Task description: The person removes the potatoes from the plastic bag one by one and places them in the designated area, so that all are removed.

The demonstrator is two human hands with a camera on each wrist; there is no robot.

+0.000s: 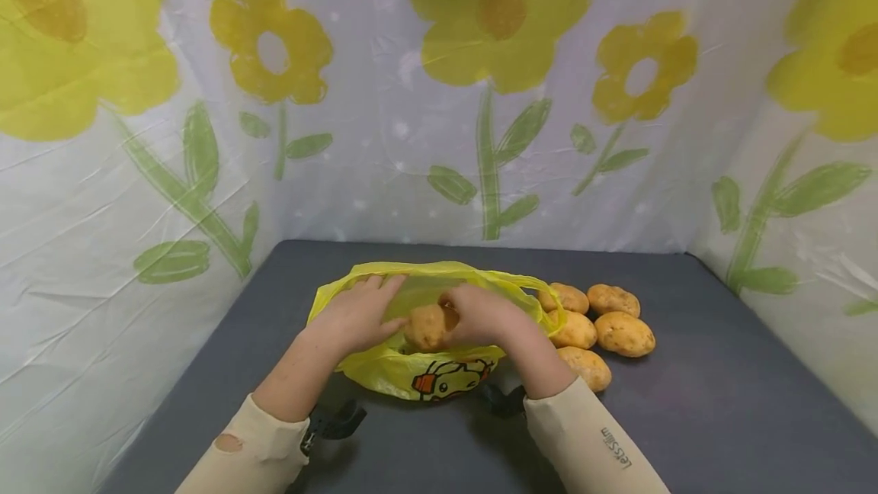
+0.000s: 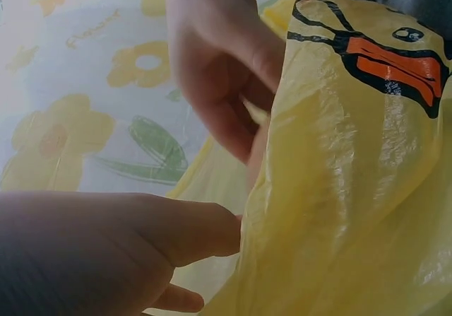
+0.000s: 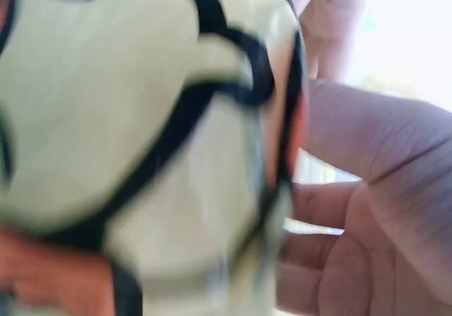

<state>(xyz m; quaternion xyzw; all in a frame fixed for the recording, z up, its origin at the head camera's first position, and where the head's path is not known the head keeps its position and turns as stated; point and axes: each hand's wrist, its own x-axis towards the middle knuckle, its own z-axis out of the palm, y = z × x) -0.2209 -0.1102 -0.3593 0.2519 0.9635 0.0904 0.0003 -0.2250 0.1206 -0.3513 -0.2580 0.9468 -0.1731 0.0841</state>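
Near the middle of the dark worktop (image 1: 720, 418), toward its front edge, lies a yellow bag (image 1: 384, 368) printed with a cartoon duck. The right hand (image 1: 483, 315) curls its fingers round a potato (image 1: 427, 326) at the bag's mouth. The left hand (image 1: 357, 315) rests on the bag's rim, fingers fairly straight. Five loose potatoes (image 1: 624, 332) lie just right of the bag. The left wrist view shows the duck's orange beak (image 2: 399, 65) close up; the right wrist view is blurred. The right sleeve (image 1: 604, 448) reads "Let's Slim".
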